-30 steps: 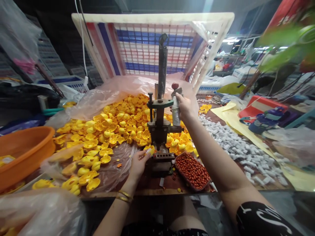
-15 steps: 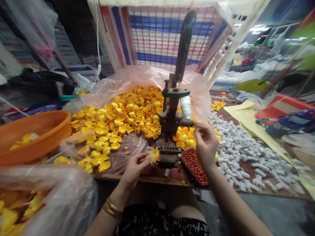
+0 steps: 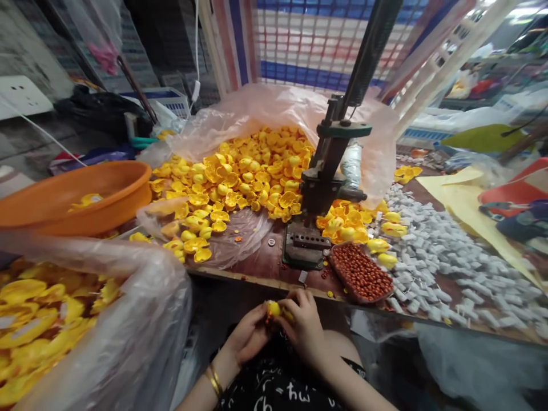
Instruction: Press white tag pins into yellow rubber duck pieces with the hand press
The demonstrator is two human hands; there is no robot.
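Both my hands are together low in front of the table edge, over my lap. Between their fingertips is a small yellow plastic toy part (image 3: pixel 273 309) with a bit of orange on it. My left hand (image 3: pixel 249 335) grips it from the left, fingers closed. My right hand (image 3: pixel 305 324) has its fingers bent round the other side; part of the piece is hidden there. Beyond the hands stands a dark hand press (image 3: pixel 323 185) with a long lever, apart from both. To its right a shallow tray (image 3: pixel 335 270) holds many small reddish-brown beads (image 3: pixel 363 268).
A heap of yellow plastic shells (image 3: pixel 252 171) lies on clear sheeting behind the press. Small whitish blocks (image 3: pixel 440 262) cover the table's right side. An orange basin (image 3: pixel 128 185) stands left, above a plastic bag (image 3: pixel 158 302) of yellow pieces. Striped cloth behind a mesh rises at the back.
My right hand has left the press's side handle and come down to the left hand. The left hand has drawn back from the press base with the yellow part. The view has tilted down.
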